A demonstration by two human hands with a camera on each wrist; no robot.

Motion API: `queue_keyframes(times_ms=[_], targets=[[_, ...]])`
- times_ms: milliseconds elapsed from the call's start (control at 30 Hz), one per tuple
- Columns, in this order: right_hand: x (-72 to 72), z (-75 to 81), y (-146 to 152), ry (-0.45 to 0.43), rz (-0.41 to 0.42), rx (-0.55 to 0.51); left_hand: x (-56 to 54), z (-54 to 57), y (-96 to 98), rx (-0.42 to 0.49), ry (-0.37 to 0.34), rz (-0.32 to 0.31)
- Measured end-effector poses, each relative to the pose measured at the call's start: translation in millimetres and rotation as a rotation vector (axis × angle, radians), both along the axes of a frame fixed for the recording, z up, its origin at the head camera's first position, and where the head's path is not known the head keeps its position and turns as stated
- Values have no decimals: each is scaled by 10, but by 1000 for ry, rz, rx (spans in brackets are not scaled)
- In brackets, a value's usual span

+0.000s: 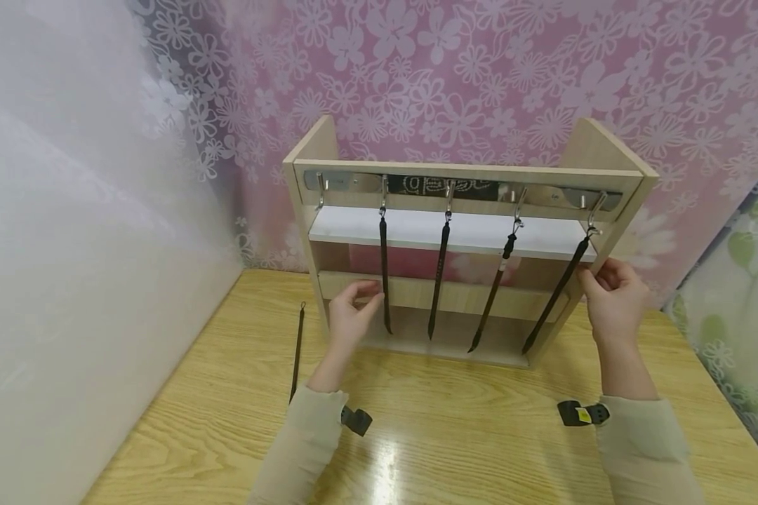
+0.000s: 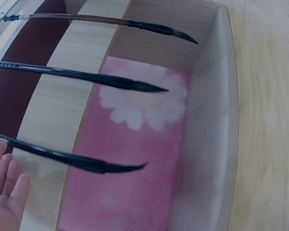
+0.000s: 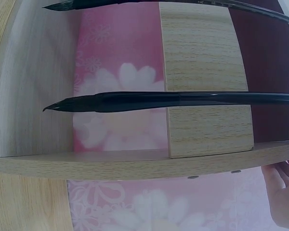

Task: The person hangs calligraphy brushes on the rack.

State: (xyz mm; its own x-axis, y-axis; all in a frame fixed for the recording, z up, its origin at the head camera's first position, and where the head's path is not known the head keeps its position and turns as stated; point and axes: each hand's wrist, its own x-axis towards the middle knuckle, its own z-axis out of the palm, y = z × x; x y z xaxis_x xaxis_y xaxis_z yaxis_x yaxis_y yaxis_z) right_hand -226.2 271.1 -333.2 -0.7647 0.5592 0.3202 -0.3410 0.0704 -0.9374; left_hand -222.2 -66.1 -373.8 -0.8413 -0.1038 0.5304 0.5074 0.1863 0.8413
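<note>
Four-legged detail aside, a light wooden rack (image 1: 480,170) stands on the table with a row of metal hooks across its top front. Dark calligraphy brushes hang from most hooks, tips down. My left hand (image 1: 350,312) pinches the leftmost hanging brush (image 1: 384,266) partway down its handle; in the left wrist view the thumb and fingers meet at that brush (image 2: 86,161). My right hand (image 1: 615,298) grips the rack's right side panel, thumb toward the inside, beside the rightmost brush (image 1: 556,294). Part of the right hand (image 3: 284,192) is cut off in its wrist view.
Another brush (image 1: 299,344) lies on the wooden table (image 1: 455,435) left of the rack, partly hidden by the left sleeve. The leftmost hook (image 1: 320,189) holds no brush. A white surface (image 1: 101,245) borders the left, and a pink flowered backdrop (image 1: 455,77) stands behind.
</note>
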Motion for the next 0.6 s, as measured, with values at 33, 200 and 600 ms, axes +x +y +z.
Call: queue_keyframes(times_ms=[33, 200, 600], targets=[[2, 2, -1, -7, -2, 4, 5, -11, -17, -2, -6, 1], [1, 7, 1, -30, -27, 25, 45, -63, -144, 2, -32, -21], [-9, -5, 5, 0, -7, -16, 132, -383, -577, -91, -144, 40]])
